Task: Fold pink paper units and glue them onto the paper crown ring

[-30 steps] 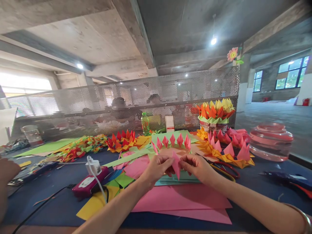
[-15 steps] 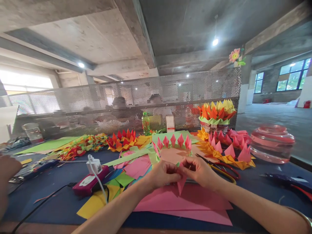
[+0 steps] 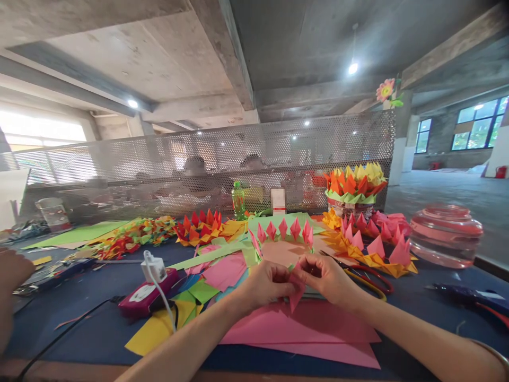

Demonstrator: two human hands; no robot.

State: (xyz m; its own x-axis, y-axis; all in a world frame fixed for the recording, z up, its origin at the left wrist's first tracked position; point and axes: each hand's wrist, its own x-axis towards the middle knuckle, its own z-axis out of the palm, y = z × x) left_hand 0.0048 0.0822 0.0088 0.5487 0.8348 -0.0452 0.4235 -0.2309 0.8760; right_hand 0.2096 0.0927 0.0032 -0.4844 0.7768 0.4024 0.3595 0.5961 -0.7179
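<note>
My left hand (image 3: 267,284) and my right hand (image 3: 326,277) meet at the middle of the table, both pinched on a small folded pink paper piece (image 3: 296,293) whose point hangs down. Under the hands lie large pink paper sheets (image 3: 302,329). Just behind them stands a ring of pink folded points on green paper (image 3: 283,231).
A pink power bank with a white plug and cable (image 3: 149,289) sits at the left beside yellow and green sheets (image 3: 159,329). Red-handled scissors (image 3: 368,278), folded paper garlands (image 3: 369,244), a paper-flower bowl (image 3: 352,188) and a pink-lidded jar (image 3: 445,233) stand at the right. Another person's hand (image 3: 11,270) is at far left. A mesh screen (image 3: 199,164) backs the table.
Both hands dropped from in front of the pink ring toward the sheets, turning the folded pink piece so its point hangs down; fingers have closed in tighter on it.
</note>
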